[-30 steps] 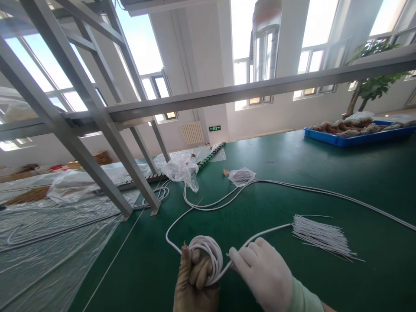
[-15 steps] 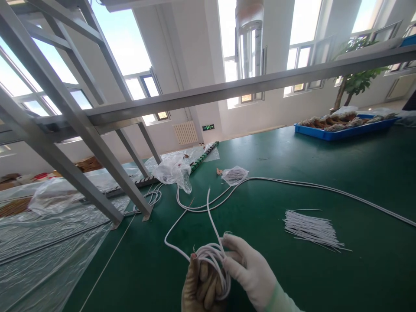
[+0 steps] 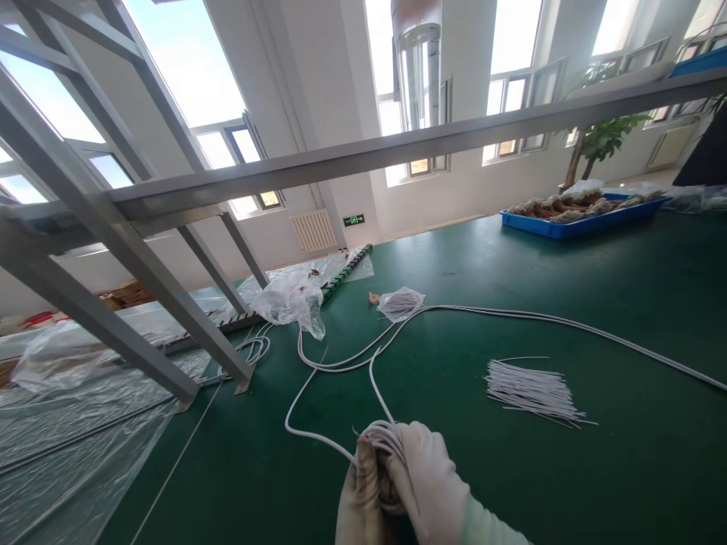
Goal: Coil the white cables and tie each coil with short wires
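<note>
Room: white wall (image 3: 363, 113) with tall, bright windows (image 3: 514, 45); radiator (image 3: 313, 231) low on the wall, green sign (image 3: 354, 220) to its right. Green surface (image 3: 454, 265) fills most of the lower view. Grey metal frame (image 3: 255, 170) stands at left, two slanting legs footed near the surface's left part; its long crossbar spans the view and hides parts of the windows and the potted plant (image 3: 605, 140). Clear plastic sheeting (image 3: 85, 462) covers the far left, partly behind the legs.

Blue tray (image 3: 591, 225), filled with brown, pale-tipped bundles, sits toward the far right of the surface. Doubled grey cable (image 3: 522, 315) runs in from the right edge and bends into a loop near the middle. Crumpled clear bag (image 3: 292, 299) lies near the frame, beside a toothed strip (image 3: 346, 274). Loose bundle of thin white strips (image 3: 531, 390) lies right of the hands, well apart from them; smaller clear packet (image 3: 400, 303) beyond, touching or nearly touching the cable.

Left hand (image 3: 363, 503) and right hand (image 3: 435, 477), both gloved, are together at bottom centre, clamped on the white cord coil (image 3: 382, 435). Two lengths trail from the coil, one leftward, one forward to the cable loop; contact there cannot be judged.
</note>
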Demonstrator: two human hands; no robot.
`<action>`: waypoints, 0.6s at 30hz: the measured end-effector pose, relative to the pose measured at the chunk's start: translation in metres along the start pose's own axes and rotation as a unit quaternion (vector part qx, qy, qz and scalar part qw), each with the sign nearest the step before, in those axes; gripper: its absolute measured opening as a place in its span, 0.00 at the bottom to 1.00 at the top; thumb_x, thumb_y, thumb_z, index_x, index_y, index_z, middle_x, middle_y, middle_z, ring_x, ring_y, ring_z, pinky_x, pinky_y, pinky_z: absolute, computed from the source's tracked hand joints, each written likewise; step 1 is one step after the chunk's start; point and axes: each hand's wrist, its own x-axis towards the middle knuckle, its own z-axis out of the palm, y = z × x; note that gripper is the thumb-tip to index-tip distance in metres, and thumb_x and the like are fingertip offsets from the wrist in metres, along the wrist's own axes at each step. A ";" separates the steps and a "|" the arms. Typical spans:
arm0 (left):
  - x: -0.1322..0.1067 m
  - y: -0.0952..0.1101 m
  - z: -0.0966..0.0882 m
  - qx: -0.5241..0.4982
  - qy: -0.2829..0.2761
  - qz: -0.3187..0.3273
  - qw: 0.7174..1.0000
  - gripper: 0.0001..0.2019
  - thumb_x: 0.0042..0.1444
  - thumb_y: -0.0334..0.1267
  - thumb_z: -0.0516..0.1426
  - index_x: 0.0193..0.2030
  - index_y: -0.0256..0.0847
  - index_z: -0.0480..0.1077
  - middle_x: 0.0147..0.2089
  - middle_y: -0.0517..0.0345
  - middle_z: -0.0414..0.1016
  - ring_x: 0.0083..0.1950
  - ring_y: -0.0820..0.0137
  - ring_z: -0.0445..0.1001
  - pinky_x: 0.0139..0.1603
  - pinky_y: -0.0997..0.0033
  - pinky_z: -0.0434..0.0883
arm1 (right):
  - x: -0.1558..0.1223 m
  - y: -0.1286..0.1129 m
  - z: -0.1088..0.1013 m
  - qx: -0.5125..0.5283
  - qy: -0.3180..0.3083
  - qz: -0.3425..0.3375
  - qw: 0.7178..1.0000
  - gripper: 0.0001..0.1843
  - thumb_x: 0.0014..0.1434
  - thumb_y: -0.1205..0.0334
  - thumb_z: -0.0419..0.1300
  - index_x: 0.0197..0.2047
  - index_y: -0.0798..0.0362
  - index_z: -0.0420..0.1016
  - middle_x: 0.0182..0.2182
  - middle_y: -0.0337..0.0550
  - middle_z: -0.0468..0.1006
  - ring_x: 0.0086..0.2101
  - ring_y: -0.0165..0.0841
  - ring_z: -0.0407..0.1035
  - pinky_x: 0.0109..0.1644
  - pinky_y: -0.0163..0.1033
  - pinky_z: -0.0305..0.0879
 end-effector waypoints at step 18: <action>0.039 0.001 -0.038 0.072 -0.102 0.180 0.976 0.08 0.60 0.27 0.61 0.37 0.40 0.83 0.49 0.48 0.83 0.53 0.59 0.80 0.58 0.65 0.77 | 0.003 -0.001 -0.016 0.169 -0.167 0.087 0.967 0.11 0.72 0.57 0.51 0.44 0.50 0.72 0.35 0.47 0.77 0.35 0.42 0.74 0.36 0.41 0.63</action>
